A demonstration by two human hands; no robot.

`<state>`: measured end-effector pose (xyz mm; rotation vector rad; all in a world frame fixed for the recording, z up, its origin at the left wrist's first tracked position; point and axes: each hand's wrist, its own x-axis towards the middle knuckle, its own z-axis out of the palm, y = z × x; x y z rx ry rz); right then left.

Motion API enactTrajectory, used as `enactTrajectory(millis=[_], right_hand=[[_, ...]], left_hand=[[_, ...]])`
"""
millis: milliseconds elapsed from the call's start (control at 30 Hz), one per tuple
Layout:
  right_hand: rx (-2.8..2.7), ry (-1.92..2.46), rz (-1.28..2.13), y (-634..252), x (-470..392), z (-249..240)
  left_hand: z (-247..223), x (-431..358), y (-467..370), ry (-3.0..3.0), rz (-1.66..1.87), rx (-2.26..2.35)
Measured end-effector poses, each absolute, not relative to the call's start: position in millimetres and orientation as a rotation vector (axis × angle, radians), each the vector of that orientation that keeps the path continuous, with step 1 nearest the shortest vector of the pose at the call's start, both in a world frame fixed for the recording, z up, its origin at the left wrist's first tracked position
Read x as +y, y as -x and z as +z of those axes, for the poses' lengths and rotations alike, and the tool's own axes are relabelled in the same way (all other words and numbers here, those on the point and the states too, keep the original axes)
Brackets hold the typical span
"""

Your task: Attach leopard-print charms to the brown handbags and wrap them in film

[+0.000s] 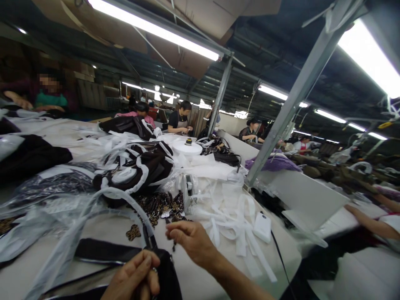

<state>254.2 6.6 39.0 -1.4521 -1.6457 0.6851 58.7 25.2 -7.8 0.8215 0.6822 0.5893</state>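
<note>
A black handbag [167, 271] lies at the front of the table, its raised handle [117, 192] wrapped in pale plastic film. At the bag's edge is my left hand [134, 277], its fingers curled together, with a small shiny metal piece by the fingers. I cannot make out what it grips. Just right of the handle's base, my right hand [195, 243] is closed in a pinch. A small dark piece shows below its fingertips, too small to name. Behind the hands lies a pile of brown patterned charms [156, 208], and one flower-shaped leopard-print charm [133, 232] rests apart.
White strips [240, 225] and a white phone-like device [262, 227] lie to the right. Dark bags with white-wrapped handles [143, 166] are heaped behind. A metal post [281, 121] rises at the table's right edge. A co-worker's arm [368, 221] reaches in at far right.
</note>
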Motion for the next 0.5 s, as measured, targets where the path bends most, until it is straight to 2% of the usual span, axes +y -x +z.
enactTrajectory(millis=[67,100,367,500], right_hand=[[-1.374,1.210,1.082,-225.8,-5.0,48.7],[-1.275,1.141,1.176,-216.2,-9.3,52.2],[-0.864,0.982,1.413,-209.5,-12.0,56.8],[-0.691,0.953,1.469,-208.9,-17.9,57.9]], left_hand=[[-14.4,17.5,-65.2,-0.792,0.543,0.622],[-16.1,14.1,-67.1,-0.784,0.531,0.605],[-19.3,3.7,-64.5,-0.895,0.390,0.551],[-1.3,-8.1,-51.3,-1.053,0.353,0.605]])
